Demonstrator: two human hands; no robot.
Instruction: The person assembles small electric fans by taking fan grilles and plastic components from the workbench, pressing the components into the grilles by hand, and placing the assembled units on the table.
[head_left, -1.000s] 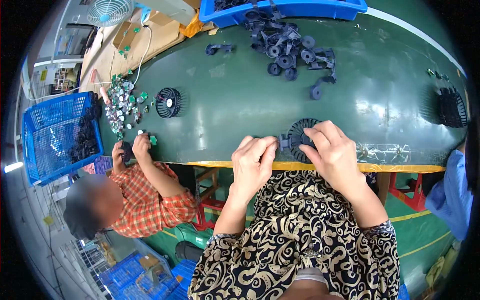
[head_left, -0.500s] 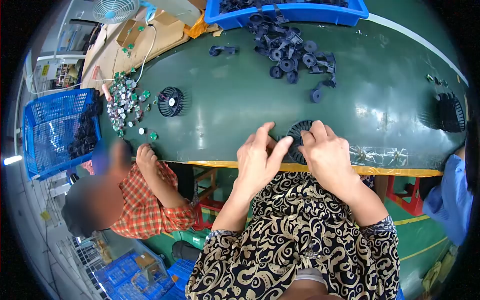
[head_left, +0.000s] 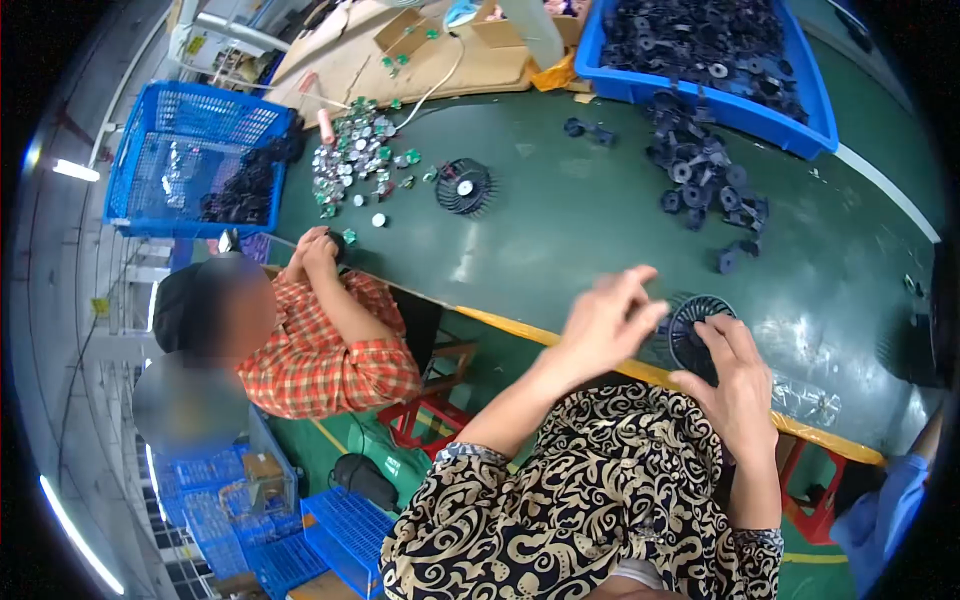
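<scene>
Beside the yellow edge of the table, black fan wheel sits under right hand, fingers touching, grip unclear, left hand spread open, so a careless nudge could knock it off.

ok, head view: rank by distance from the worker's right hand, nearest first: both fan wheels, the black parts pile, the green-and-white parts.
1. Near wheel: at the right hand's fingertips, by the table edge.
2. Black pile: farther up the table, below the blue tray.
3. Far wheel: off to the left.
4. Green-and-white parts: left of the far wheel.
</scene>
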